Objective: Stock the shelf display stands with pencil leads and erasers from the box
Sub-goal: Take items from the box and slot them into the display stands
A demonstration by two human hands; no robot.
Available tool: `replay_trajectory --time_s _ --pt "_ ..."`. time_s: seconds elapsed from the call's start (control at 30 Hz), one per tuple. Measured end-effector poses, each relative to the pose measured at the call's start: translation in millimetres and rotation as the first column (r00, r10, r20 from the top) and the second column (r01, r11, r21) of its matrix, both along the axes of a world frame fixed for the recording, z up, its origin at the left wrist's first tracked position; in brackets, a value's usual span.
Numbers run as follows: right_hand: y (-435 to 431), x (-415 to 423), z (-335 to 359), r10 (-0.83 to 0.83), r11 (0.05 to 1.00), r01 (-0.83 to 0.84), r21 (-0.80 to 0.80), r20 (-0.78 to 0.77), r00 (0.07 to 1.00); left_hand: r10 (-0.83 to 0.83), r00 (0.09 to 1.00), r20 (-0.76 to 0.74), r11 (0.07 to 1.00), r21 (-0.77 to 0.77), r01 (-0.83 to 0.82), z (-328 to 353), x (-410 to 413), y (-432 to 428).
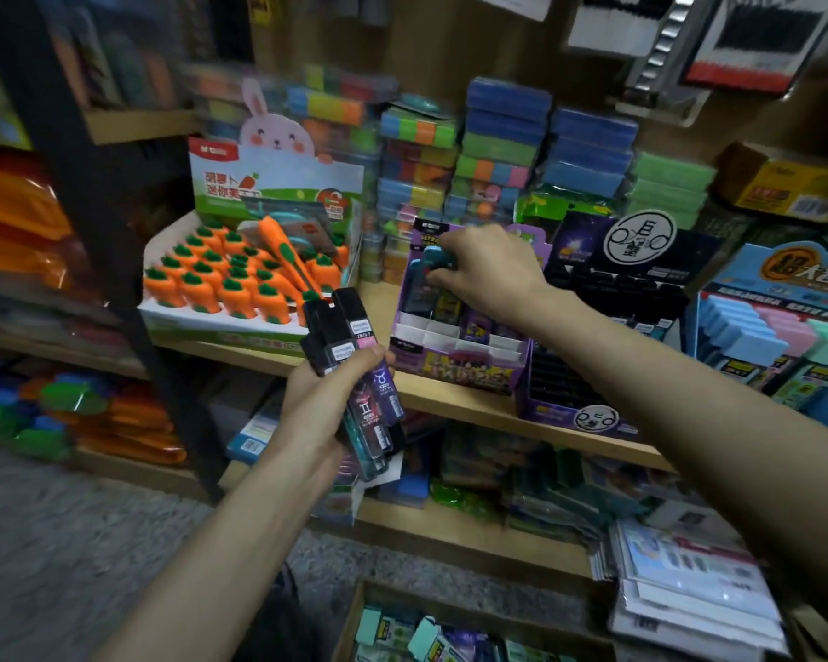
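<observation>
Lead cases (pixel 340 327) are light, rigid, slick plastic, we judge; pinch mid-body. Left hand (pixel 319 406) grips a fanned bundle near the shelf (pixel 450 399); right hand (pixel 491 274) pinches one teal case (pixel 432 259) over the purple stand (pixel 452 337).

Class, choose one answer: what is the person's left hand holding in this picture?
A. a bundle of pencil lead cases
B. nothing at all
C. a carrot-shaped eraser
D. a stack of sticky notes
A: the left hand grips a bundle of pencil lead cases in front of the shelf, while the right hand holds a single teal case at the purple display stand.
</observation>
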State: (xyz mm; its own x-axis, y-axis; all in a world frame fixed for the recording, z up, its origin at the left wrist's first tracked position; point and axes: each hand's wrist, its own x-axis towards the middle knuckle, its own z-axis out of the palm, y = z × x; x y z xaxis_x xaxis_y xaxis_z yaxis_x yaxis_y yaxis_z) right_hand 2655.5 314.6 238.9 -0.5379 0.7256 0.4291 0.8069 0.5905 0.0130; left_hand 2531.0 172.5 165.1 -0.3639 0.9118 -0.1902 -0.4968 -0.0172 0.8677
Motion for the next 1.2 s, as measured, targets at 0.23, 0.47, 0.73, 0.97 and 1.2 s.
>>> replay_trajectory --time_s 0.23,0.47,0.73,0.97,1.2 --pt "9.2 -9.5 -24.3 -0.017 0.984 0.007 0.180 0.051 0.999 -0.101 0.994 -0.031 0.995 0.013 0.101 0.5 -1.2 -3.4" --pt "-5.9 -1.5 -25.4 0.001 0.978 -0.011 0.209 0.049 0.999 -0.173 0.984 -0.048 0.984 0.026 0.174 4.9 5.4 -4.0" --pt "-83.3 46.6 -13.7 -0.179 0.595 -0.470 -0.652 -0.677 0.713 -0.311 0.947 -0.079 0.949 0.020 0.313 6.7 32.3 -4.4" --pt "-93.0 99.3 -16.0 -0.411 0.506 -0.543 -0.671 -0.740 0.532 -0.451 0.889 -0.079 0.892 0.008 0.453 12.4 77.1 0.5" --pt "-72.4 185.3 4.3 -0.454 0.760 -0.353 -0.546 -0.834 0.312 -0.428 0.898 -0.098 0.903 -0.002 0.430 9.6 110.4 10.5"
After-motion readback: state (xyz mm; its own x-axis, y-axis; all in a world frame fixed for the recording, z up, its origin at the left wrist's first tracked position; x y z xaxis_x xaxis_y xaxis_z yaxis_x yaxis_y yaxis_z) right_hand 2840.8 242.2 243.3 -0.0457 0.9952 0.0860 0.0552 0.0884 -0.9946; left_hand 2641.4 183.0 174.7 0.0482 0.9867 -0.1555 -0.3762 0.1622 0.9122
